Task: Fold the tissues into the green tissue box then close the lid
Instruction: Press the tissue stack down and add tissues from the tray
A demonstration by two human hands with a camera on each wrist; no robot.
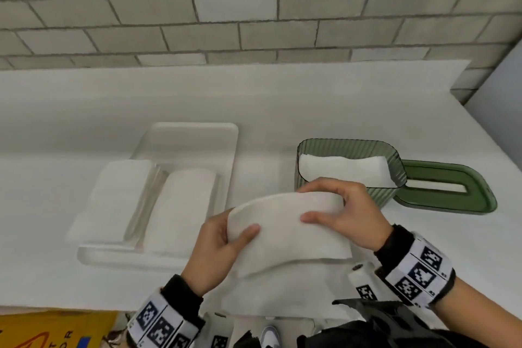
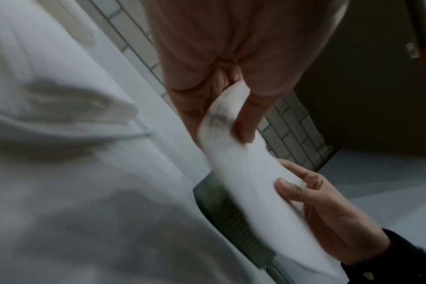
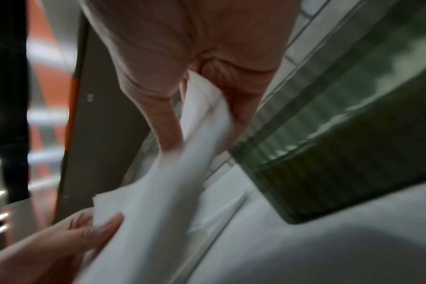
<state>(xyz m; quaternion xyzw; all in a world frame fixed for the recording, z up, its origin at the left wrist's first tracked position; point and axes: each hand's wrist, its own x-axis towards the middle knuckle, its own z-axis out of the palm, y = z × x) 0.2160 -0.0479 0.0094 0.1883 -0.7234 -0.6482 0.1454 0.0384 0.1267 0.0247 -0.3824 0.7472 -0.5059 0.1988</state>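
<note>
A folded white tissue (image 1: 285,232) hangs in the air, bowed upward, in front of the green tissue box (image 1: 395,171). My left hand (image 1: 226,237) pinches its left end, thumb on top. My right hand (image 1: 333,206) pinches its right end, fingers curled over the far edge. The box stands open on the counter with white tissue (image 1: 341,171) inside. Its green lid (image 1: 446,189), with a slot, lies flat to the right of it. In the left wrist view the tissue (image 2: 243,182) runs between both hands; in the right wrist view the tissue (image 3: 173,182) passes beside the box (image 3: 341,153).
A clear tray (image 1: 186,135) at centre left holds two stacks of folded white tissues (image 1: 180,206). The white counter (image 1: 84,110) ends at a tiled wall behind. A yellow box (image 1: 50,328) shows below the counter's front edge at bottom left.
</note>
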